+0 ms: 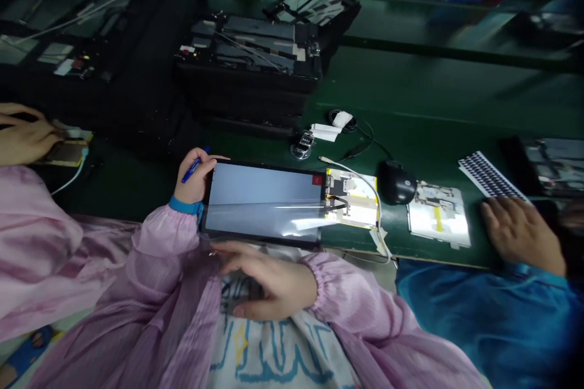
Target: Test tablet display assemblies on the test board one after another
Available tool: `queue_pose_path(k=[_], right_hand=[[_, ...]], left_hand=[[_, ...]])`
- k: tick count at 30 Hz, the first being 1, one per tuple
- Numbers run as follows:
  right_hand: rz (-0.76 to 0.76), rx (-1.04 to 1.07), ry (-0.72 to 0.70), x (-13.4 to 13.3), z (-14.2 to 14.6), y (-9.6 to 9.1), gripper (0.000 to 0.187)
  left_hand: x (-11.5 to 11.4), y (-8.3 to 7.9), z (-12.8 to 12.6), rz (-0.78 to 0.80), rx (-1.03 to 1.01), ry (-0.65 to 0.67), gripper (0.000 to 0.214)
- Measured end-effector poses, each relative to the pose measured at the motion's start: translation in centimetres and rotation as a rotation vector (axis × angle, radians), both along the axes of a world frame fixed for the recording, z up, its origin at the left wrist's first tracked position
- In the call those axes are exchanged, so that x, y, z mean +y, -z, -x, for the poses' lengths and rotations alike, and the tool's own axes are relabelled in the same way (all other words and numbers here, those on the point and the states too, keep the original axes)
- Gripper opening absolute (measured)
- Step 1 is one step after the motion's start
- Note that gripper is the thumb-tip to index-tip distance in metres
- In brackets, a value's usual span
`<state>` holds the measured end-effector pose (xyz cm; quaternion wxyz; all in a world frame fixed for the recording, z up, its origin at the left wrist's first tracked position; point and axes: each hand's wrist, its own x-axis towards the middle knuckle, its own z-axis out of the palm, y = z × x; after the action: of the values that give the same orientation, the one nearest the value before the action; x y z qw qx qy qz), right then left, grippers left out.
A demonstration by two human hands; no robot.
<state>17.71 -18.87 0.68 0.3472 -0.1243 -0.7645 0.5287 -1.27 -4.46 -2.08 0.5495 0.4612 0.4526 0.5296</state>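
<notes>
A tablet screen panel (260, 185), lit pale grey with a small red square at its upper right, lies near the table's front edge. My left hand (194, 177) is closed around a blue pen (195, 169), its thumb at the panel's upper left corner. Clear film (255, 216) covers the lower part of the panel and catches the light. My right hand (269, 279) hovers in front of the panel's near edge, fingers stretched out and thumb apart. Whether its fingertips touch the film I cannot tell. A battery and circuit board assembly (360, 194) adjoins the panel's right side.
A white cable (360, 177) curves over the assembly. Beyond stand a small counter device (303, 143), a black mouse (398, 182) and stacked tablet parts (255, 42). Co-workers' hands are at the left (25, 134) and right (524, 231), beside a label sheet (490, 176).
</notes>
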Motion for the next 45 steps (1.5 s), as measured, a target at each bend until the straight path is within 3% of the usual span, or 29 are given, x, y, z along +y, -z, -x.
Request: queue_pose_path(k=[2,6,8,11,14,16,21,30,38,45], right_hand=[[-0.089,-0.073,0.151,0.4,-0.3,-0.1,0.049],[-0.329,-0.398,0.594,2.1,-0.6,-0.1,0.044],[-0.371,-0.621,0.683,3.1,-0.5,0.1,0.047],[-0.396,-0.831,0.683,3.6,-0.6,0.6,0.052],[-0.425,-0.839,0.683,2.8,-1.7,0.7,0.03],[-0.368,-0.769,0.712,1.7,-3.1,0.3,0.019],[-0.115,-0.441,0.841,-0.4,-7.1,-1.1,0.017],[0.007,-0.48,0.926,-0.3,-9.7,0.2,0.056],[0.082,-0.582,0.805,-0.2,-10.8,1.9,0.082],[0.042,-0.627,0.779,-0.4,-11.3,2.0,0.087]], left_hand=[[-0.1,0.1,0.0,0.005,-0.005,0.006,0.031],[-0.2,0.4,0.0,0.001,-0.036,-0.007,0.03],[-0.3,0.4,0.0,0.005,-0.055,-0.016,0.031],[-0.4,0.4,-0.1,0.045,-0.075,-0.016,0.035],[-0.4,0.5,-0.1,0.062,-0.076,-0.019,0.039],[-0.5,0.5,0.0,0.059,-0.074,-0.011,0.038],[-0.4,0.3,-0.1,0.049,-0.08,-0.003,0.038],[-0.2,0.1,-0.2,0.057,-0.082,-0.009,0.039],[-0.2,0.0,-0.2,0.031,-0.095,-0.018,0.033],[-0.2,0.1,-0.2,0.037,-0.083,-0.025,0.033]])
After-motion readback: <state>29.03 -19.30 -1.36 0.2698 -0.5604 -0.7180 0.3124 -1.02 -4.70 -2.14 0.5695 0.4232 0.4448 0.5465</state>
